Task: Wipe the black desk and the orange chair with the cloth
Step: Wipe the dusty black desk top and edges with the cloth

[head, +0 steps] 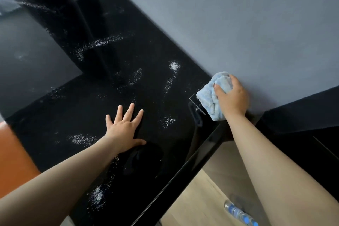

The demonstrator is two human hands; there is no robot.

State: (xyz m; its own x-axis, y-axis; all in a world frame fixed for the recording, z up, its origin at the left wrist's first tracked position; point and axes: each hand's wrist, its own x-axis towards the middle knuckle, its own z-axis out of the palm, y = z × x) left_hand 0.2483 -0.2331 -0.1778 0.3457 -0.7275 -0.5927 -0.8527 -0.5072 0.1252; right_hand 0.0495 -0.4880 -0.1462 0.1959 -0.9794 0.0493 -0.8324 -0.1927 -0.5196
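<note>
Dusty black desk [88, 115]: right grip [232, 95] clutches cloth [209, 101] at wall [238, 24], left grip [122, 130] spread flat; sweep overlapping strokes toward you.

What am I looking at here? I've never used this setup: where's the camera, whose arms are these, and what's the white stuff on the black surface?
There is one picture, from a camera worn on a person's head, looking down. No robot: these are their bare arms. The left hand lies flat, fingers spread, on the black desk. The right hand grips a light blue cloth at the desk's corner by the grey wall. White specks, unidentifiable, are scattered over the desk. The orange chair shows at left; a plastic bottle lies on the wooden floor.
</note>
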